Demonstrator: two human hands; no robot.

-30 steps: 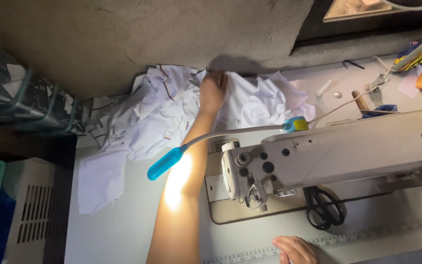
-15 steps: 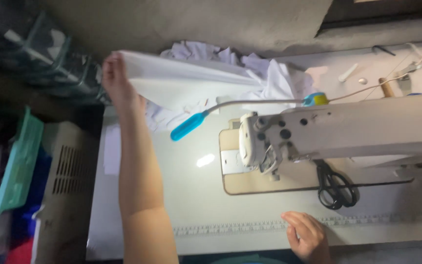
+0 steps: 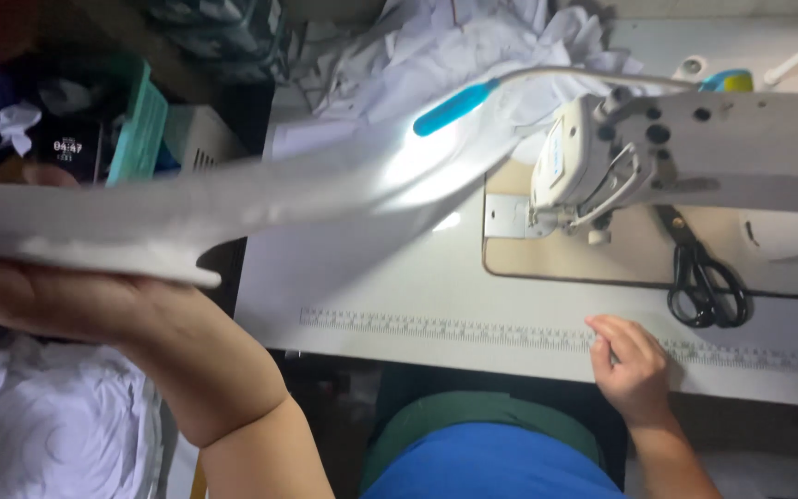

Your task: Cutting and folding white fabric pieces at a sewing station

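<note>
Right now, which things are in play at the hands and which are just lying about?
In play:
- left hand holding the white cloth
- right hand resting on the table edge, by the ruler strip
- sewing machine and its lamp

Lying about:
- scissors
- cloth pile
- green basket

I have only one view, from the camera on the head, looking steeply down at the sewing machine (image 3: 695, 157) from the seat side of its table (image 3: 371, 286). The machine sits upper right of frame, quite near. Left of it the view runs past the table edge to a green crate (image 3: 136, 129); below it, the near edge and my lap. With no second camera, nothing is shared.
</note>
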